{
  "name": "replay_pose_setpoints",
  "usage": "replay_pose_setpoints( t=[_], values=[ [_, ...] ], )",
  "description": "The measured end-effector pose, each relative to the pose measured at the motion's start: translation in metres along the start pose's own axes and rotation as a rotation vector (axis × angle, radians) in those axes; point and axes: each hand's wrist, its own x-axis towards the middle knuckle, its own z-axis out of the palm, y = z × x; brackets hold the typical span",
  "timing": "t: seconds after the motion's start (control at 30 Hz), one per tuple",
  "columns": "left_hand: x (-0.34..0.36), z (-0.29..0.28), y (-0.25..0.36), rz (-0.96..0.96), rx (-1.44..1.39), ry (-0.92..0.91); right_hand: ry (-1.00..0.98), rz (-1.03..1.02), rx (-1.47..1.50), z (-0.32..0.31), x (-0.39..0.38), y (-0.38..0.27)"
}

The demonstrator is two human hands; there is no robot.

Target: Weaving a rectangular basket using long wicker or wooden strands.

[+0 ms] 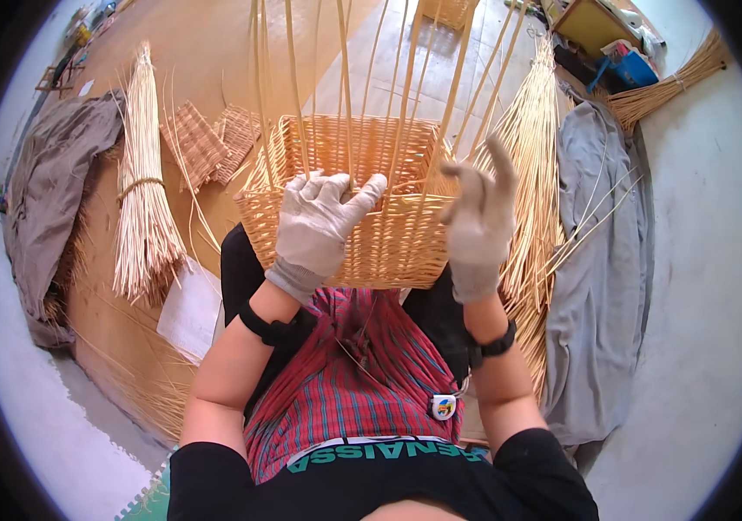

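Observation:
A rectangular wicker basket [388,252] rests on my lap, with tall upright stakes [347,95] rising from its sides. At the near rim, my left hand [314,224] in a pale work glove is closed over the weave, the fingertips beside the stakes. My gloved right hand [481,221] is raised at the basket's near right corner. Its fingers are apart and somewhat blurred, and I see nothing held in them. Part of the basket's inside is hidden behind the near wall and my left hand.
A tied bundle of pale rods [139,182] lies at left near flat woven panels [193,143]. More loose rods [531,182] spread along the right, beside a grey cloth [601,286]. Another grey cloth [58,191] covers material at far left. A blue container [631,69] stands at back right.

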Motion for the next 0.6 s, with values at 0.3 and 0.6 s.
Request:
replay_pose_setpoints(
  t=[0.3, 0.6],
  values=[
    [0.005, -0.009, 0.032, -0.006, 0.203, 0.387, 0.116, 0.361, 0.305, -0.047, -0.026, 0.027],
    [0.043, 0.031, 0.084, -0.308, -0.666, -0.094, 0.135, 0.324, 0.310, -0.046, -0.023, 0.061]
  ],
)
